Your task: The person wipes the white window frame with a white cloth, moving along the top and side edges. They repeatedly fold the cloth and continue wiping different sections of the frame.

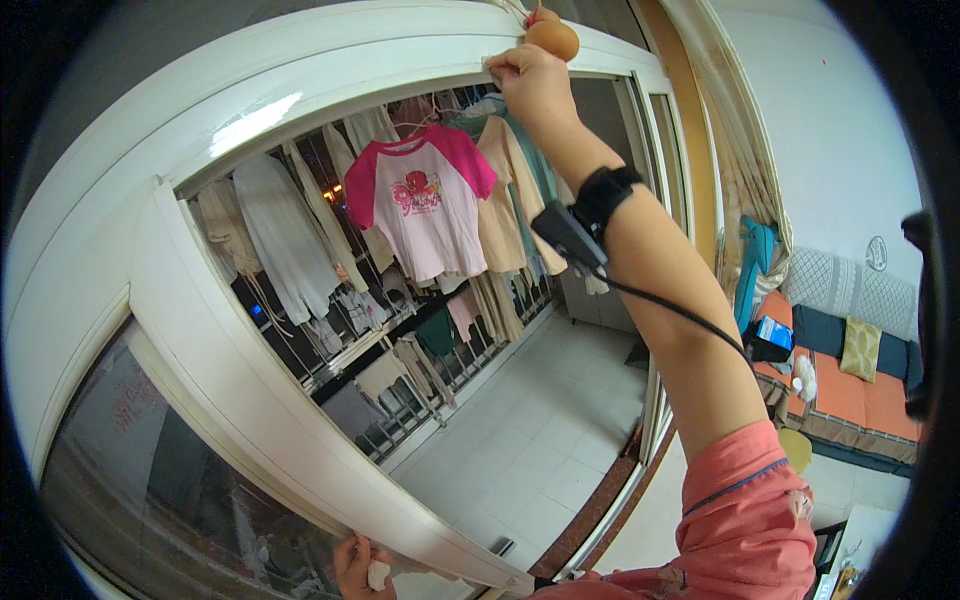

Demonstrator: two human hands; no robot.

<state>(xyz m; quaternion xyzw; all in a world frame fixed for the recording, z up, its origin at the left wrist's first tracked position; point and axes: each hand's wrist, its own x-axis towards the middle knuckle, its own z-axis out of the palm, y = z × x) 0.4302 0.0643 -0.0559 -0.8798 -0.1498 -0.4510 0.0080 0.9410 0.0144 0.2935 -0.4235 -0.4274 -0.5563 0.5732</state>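
My right hand [531,76] is raised to the white door frame [360,71], its bent fingertips against the lintel just below a hanging brown gourd ornament [553,39]. Something small and pale shows at those fingertips, too small to make out. A black wrist strap [611,196] with a small black device [568,232] and a cable is on my right forearm. Low in the view, my left hand [354,574] holds a small white wad [378,576], perhaps tissue or cloth. It is beside the edge of the white-framed glass sliding door [187,465].
Through the doorway, a pink-and-white T-shirt [427,206] and other clothes hang before a railing [480,364]. A dark stone threshold [589,517] crosses the floor. At right are a curtain [739,142], an orange-cushioned sofa [840,390] and a table corner [862,540].
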